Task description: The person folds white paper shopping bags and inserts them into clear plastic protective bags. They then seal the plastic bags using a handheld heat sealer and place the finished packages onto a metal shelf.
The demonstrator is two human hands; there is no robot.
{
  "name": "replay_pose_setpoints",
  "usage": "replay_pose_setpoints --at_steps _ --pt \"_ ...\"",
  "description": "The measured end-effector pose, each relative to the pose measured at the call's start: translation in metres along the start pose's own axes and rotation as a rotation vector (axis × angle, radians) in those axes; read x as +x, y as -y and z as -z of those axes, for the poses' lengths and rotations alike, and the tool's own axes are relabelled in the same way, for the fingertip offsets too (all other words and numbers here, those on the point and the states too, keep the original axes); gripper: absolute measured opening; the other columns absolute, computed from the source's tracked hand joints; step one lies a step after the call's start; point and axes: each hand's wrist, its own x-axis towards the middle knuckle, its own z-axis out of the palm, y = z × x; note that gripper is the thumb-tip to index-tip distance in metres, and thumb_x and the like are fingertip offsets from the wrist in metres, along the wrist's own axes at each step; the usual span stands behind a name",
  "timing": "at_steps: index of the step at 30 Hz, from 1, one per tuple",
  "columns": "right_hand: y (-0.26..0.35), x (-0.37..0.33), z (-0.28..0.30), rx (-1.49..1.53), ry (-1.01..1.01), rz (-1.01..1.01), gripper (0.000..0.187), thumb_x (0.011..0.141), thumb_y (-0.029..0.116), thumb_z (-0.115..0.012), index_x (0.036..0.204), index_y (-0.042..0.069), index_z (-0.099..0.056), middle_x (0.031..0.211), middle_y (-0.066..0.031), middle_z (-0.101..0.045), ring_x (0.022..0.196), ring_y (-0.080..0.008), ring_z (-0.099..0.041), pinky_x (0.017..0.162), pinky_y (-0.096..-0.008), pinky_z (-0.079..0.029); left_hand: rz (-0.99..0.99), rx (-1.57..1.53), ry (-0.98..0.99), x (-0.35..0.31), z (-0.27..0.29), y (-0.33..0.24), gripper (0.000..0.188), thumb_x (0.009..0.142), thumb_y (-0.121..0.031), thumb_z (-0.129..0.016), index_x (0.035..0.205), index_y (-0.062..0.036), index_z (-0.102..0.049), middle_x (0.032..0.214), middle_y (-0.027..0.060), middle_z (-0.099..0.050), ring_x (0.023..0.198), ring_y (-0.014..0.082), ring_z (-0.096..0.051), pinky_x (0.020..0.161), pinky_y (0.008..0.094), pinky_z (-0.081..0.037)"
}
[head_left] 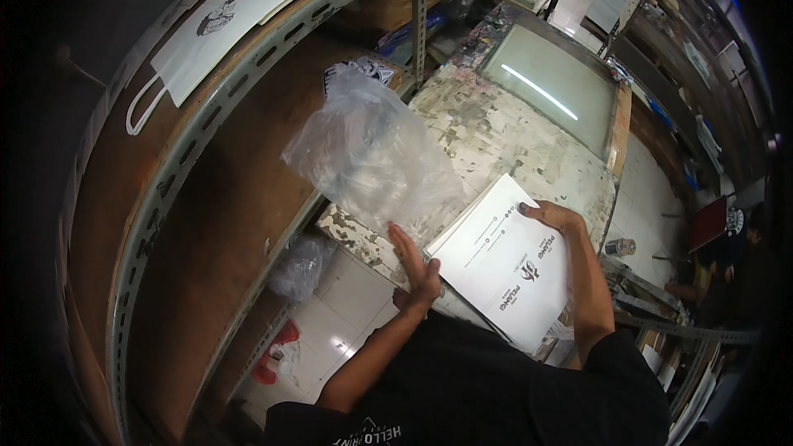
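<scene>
A stack of white printed sheets [500, 264] lies tilted over the near edge of a paint-stained worktable [462, 116]. My right hand [555, 219] grips its far right side, thumb on top and fingers hidden beneath. At the opposite edge is my left hand [415, 271], fingers stretched out and thumb close to the stack's corner; whether its palm presses the edge I cannot tell. Just beyond my left fingertips, a crumpled clear plastic bag [372, 144] spreads across the table and onto the shelf side.
A slotted metal shelf rack [178, 165] runs along the left, with a white paper bag [211, 45] on its top board. A framed glass pane [557, 78] sits at the table's far end. A small can [620, 246] stands right of the table. Another person [727, 256] is at the far right.
</scene>
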Motion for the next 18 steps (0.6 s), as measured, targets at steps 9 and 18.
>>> replay_pose_setpoints --at_steps 9,18 --pt "-0.008 0.015 0.012 0.077 0.085 -0.109 0.065 0.090 0.053 -0.064 0.118 -0.006 -0.064 0.102 -0.0136 -0.070 0.085 -0.0201 -0.068 0.075 -0.0308 -0.055 0.129 0.124 -0.134 -0.003 -0.029 0.011 0.078 0.101 -0.050 -0.030 0.155 0.0021 -0.009 0.161 0.0261 -0.011 0.149 0.0407 -0.011 0.118 0.0509 -0.006" --pt "-0.009 0.027 0.016 0.128 0.194 -0.102 0.072 0.081 0.053 -0.074 0.124 -0.004 -0.060 0.105 -0.0154 -0.070 0.090 -0.0214 -0.068 0.080 -0.0323 -0.055 0.215 0.131 -0.119 -0.006 -0.026 0.015 0.080 0.098 -0.043 -0.047 0.157 -0.0029 -0.010 0.162 0.0241 -0.011 0.150 0.0393 -0.012 0.118 0.0498 -0.008"
